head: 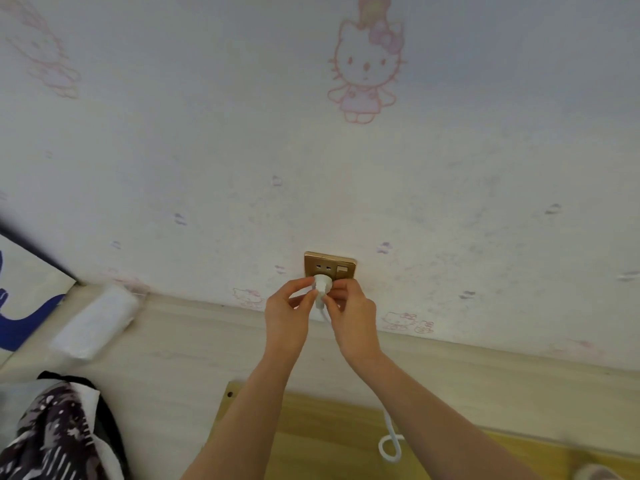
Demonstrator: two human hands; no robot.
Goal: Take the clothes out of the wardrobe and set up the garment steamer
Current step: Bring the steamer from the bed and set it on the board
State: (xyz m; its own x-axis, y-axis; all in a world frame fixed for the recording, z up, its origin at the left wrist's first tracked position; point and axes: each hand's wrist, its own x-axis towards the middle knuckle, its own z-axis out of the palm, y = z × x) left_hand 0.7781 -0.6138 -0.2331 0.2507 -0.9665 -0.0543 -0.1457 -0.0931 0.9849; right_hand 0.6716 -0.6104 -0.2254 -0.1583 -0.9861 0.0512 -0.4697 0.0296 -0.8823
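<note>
A gold wall socket (pixel 330 264) sits low on the patterned wall. A white plug (pixel 322 284) is pressed against its lower part. My left hand (pixel 287 315) pinches the plug from the left and my right hand (pixel 351 313) grips it from the right. The plug's white cord (pixel 390 441) drops behind my right forearm and loops on the floor. The steamer itself is out of view.
A black and white patterned garment (pixel 55 434) lies at the lower left. A white wrapped packet (pixel 95 323) rests by the wall's base. A light wooden board (pixel 311 424) lies on the floor under my arms. A blue and white panel (pixel 24 299) leans at the left edge.
</note>
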